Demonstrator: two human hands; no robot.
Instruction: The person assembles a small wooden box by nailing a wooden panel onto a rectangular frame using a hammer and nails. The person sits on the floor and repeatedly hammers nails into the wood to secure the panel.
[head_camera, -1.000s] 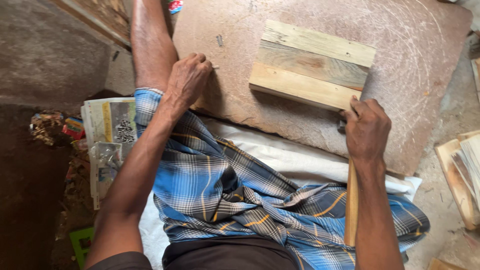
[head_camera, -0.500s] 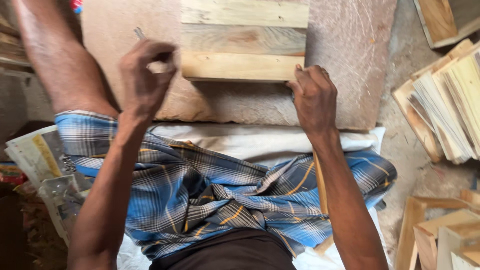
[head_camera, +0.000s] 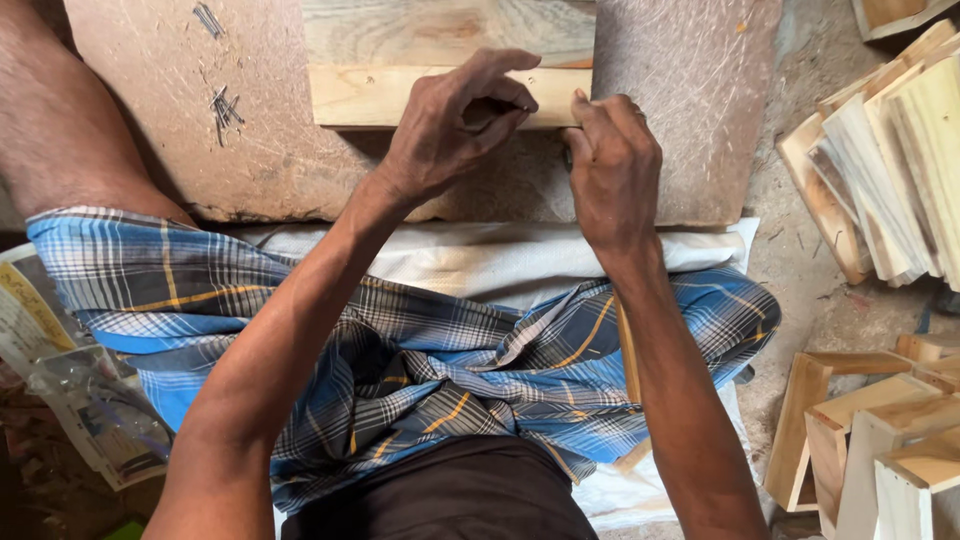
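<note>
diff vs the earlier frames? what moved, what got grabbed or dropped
The left hand left the slab by the knee, lifted with fingers pinched, and came right to the near edge of the wooden piece, meeting the right hand. What it pinches is too small to tell. The right hand stayed at that edge; its hold is hidden. Wooden piece and stone slab look unmoved.

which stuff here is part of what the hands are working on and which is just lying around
In hand:
- left hand, fingers pinched over the wooden piece
- right hand, at the same piece's near edge
- stone slab under the piece
- loose nails on the slab

Lying about:
- stacked wood slats, right
- wooden box parts, lower right
- printed papers and plastic bag, left
</note>
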